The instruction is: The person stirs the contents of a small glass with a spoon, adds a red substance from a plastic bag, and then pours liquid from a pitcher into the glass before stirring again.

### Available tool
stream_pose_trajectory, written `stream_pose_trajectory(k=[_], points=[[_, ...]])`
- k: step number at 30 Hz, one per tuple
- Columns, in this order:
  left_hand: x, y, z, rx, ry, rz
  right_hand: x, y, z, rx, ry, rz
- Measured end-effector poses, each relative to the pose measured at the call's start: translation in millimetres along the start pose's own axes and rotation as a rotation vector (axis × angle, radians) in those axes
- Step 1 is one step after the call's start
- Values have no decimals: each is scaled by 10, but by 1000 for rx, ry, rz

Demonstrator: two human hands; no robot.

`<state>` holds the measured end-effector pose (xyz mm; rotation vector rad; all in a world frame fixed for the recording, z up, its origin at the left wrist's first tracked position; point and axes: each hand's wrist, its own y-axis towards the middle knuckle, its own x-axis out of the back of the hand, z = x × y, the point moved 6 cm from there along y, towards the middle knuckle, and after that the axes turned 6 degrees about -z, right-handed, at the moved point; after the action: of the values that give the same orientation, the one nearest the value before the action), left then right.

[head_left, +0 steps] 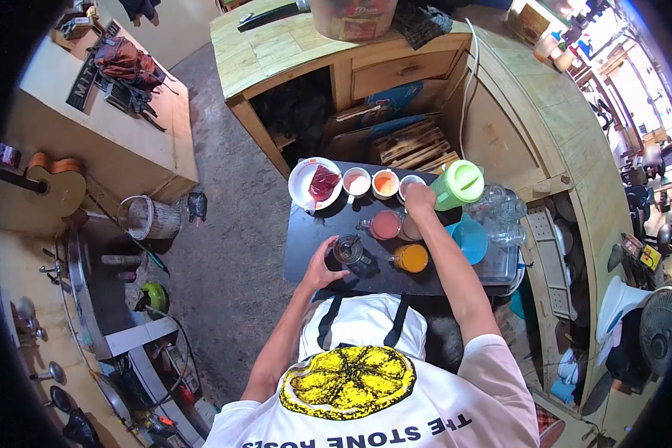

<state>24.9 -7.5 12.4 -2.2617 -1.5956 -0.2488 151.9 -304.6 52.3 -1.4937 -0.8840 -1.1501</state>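
My left hand (322,267) is beside a clear glass mug (348,250) with a dark utensil standing in it. Its thumb and fingers are apart, curved around the mug's near side. My right hand (420,197) reaches over the rightmost white cup (408,181), fingers closed downward; what they pinch is hidden. To the left stand a white cup of orange powder (384,184) and a white cup of pale powder (356,181). A glass mug of pink drink (385,224) and a glass mug of orange drink (411,258) stand between my hands. Another glass is partly under my right wrist.
On the dark table (306,246) are a white bowl (302,184) with a red packet, a green lidded pitcher (458,184), a blue plastic container (470,240) and several upturned clear glasses (504,213). A wooden counter (276,56) curves behind. A bucket (149,217) stands at left.
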Motion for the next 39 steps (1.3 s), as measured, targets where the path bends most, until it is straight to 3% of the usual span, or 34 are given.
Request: stream_pose_trajectory(k=[4, 7, 13, 25, 28, 31, 37, 39], points=[[-68, 51, 56, -27, -47, 0, -47, 32, -8, -58, -3, -7], [-63, 76, -19, -49, -111, 5, 10, 14, -4, 11, 24, -72], [-67, 100, -150, -90, -56, -7, 351, -231, -41, 89, 208, -335], [-89, 131, -153, -85, -132, -21, 424, -561, -372, -56, 286, -504], [-92, 134, -126, -95, -134, -30, 476, -649, -440, -155, 395, -601], [-22, 125, -157, -83, -105, -49, 551, -749, -493, -246, 691, -706], [20, 100, -165, -65, -117, -46, 472, -596, -384, -105, 943, -715], [10, 91, -186, -59, -123, -41, 430, -520, -322, -49, 884, -621]])
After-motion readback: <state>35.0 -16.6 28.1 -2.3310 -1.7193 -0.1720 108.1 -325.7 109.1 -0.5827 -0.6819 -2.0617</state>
